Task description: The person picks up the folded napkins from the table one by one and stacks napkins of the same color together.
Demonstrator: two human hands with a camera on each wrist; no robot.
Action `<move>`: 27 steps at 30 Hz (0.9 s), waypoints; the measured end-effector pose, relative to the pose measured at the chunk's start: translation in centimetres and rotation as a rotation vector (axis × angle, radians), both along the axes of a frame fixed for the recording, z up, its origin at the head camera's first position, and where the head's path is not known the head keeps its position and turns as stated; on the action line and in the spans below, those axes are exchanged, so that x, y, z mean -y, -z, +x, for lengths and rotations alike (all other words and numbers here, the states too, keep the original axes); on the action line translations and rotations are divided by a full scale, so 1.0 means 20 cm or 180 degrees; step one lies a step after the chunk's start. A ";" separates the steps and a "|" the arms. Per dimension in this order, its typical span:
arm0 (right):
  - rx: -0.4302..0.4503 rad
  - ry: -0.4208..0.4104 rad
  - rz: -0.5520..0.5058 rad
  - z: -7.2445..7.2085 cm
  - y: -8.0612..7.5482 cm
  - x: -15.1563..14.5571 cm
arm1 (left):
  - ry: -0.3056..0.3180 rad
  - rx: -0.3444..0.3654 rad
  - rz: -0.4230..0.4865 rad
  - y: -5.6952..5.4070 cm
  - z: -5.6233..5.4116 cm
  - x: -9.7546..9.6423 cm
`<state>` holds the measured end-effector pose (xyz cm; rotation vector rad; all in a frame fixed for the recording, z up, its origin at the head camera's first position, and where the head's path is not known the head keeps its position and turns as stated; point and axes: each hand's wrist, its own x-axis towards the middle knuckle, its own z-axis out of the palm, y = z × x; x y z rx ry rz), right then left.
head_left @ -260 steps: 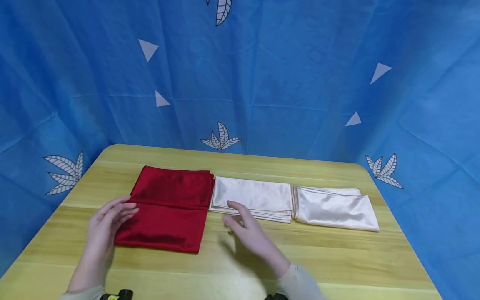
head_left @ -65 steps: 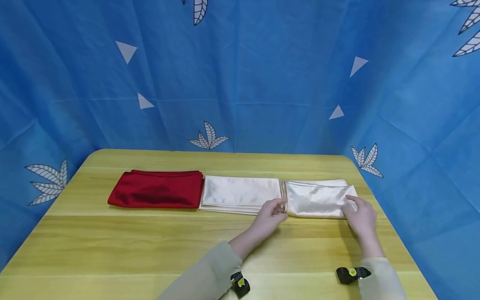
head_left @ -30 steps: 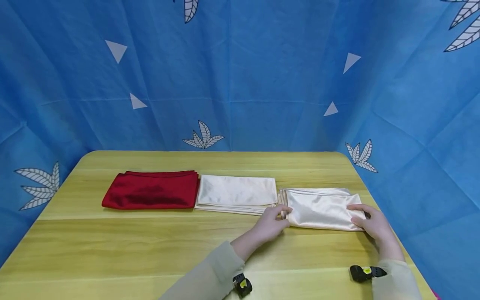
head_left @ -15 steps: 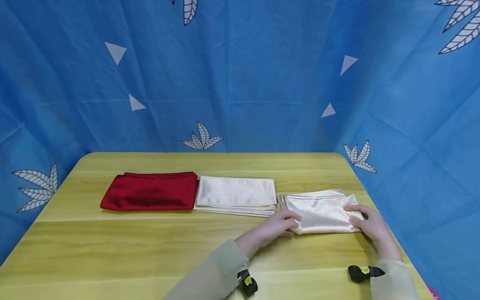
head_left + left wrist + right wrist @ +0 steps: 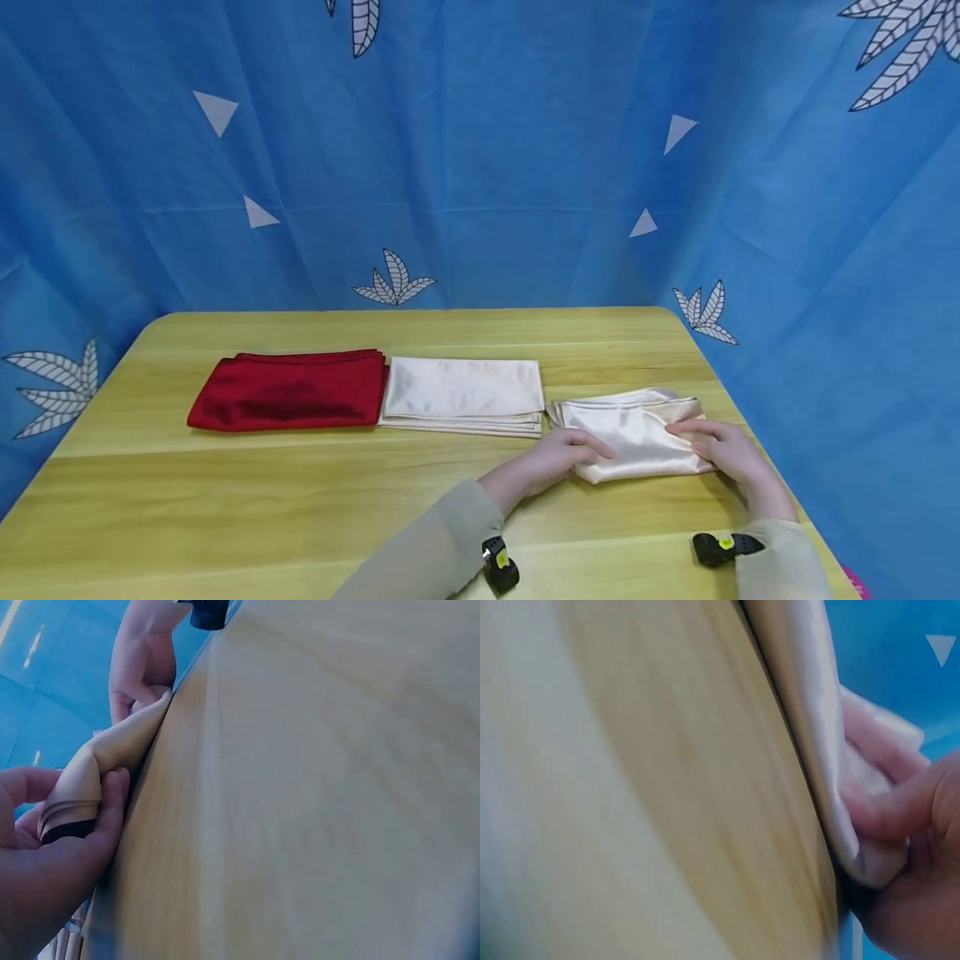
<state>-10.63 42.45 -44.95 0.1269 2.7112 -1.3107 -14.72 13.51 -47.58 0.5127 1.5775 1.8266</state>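
Observation:
A folded cream satin cloth (image 5: 637, 446) lies at the right of the table, its top layer wrinkled and its near edge slightly bowed. At its left end my left hand (image 5: 558, 457) grips the folded layers; in the left wrist view, thumb and fingers pinch the cloth (image 5: 124, 746) from both sides. My right hand (image 5: 731, 457) holds the opposite end, and the right wrist view shows its thumb and fingers closed on the cloth's end (image 5: 810, 712). To the left lie another folded cream satin cloth (image 5: 465, 387) and a folded red satin cloth (image 5: 292, 392), both untouched.
The three cloths stand in a row across the wooden table (image 5: 262, 517). Blue curtain (image 5: 525, 150) with leaf and triangle prints hangs behind and beside it. The table's right edge runs close to my right hand.
The red cloth, wider at first, is now folded narrower. Both hands moved to the right-hand cream cloth, which has shifted toward me, away from the middle cloth's line, and become more wrinkled.

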 end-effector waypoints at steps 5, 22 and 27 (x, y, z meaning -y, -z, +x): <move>0.0123 -0.0140 -0.0248 0.03 -0.02 -0.01 | -0.0138 -0.0531 -0.0404 -0.01 0.01 0.03; -0.0728 0.0550 -0.0647 -0.03 -0.12 0.27 | -0.0768 -0.1248 -0.0415 -0.13 -0.01 0.35; -0.0816 0.0459 -0.0683 -0.14 -0.06 0.45 | -0.1223 -0.1139 -0.0327 -0.11 -0.07 0.52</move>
